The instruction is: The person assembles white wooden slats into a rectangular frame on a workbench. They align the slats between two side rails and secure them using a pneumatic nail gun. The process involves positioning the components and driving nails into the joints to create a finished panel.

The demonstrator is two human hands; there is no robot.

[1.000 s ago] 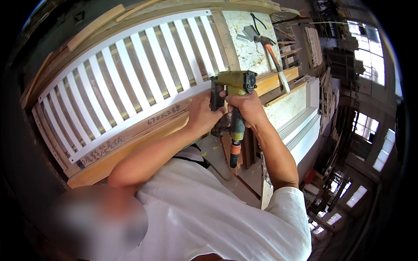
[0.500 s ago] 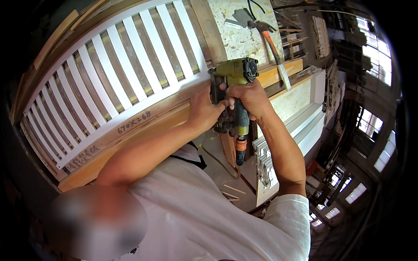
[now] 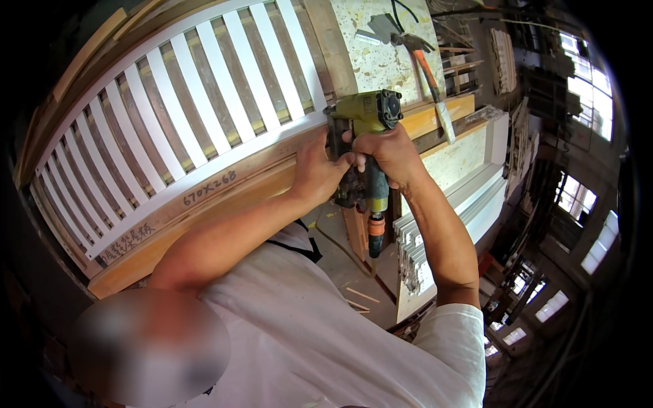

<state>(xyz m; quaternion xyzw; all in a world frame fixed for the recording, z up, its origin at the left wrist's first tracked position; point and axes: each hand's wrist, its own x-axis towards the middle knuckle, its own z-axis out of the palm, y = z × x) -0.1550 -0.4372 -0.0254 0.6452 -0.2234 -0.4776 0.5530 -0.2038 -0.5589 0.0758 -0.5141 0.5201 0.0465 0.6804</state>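
At the near edge of the wooden jig (image 3: 257,162), beside the slatted panel (image 3: 202,96), your right hand (image 3: 386,158) grips the nail gun (image 3: 364,112) while your left hand (image 3: 317,173) clasps its front.

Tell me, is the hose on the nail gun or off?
On: the hose meets the orange-and-black plug at the bottom of the nail gun, with no gap showing.

The nail gun (image 3: 367,111) is olive green and black, with an orange band on its hose fitting (image 3: 376,228). White stripes of the slatted frame (image 3: 178,109) alternate with brown. The cream panel (image 3: 381,68) has brownish speckles. The hammer (image 3: 425,71) has an orange-and-whitish handle.
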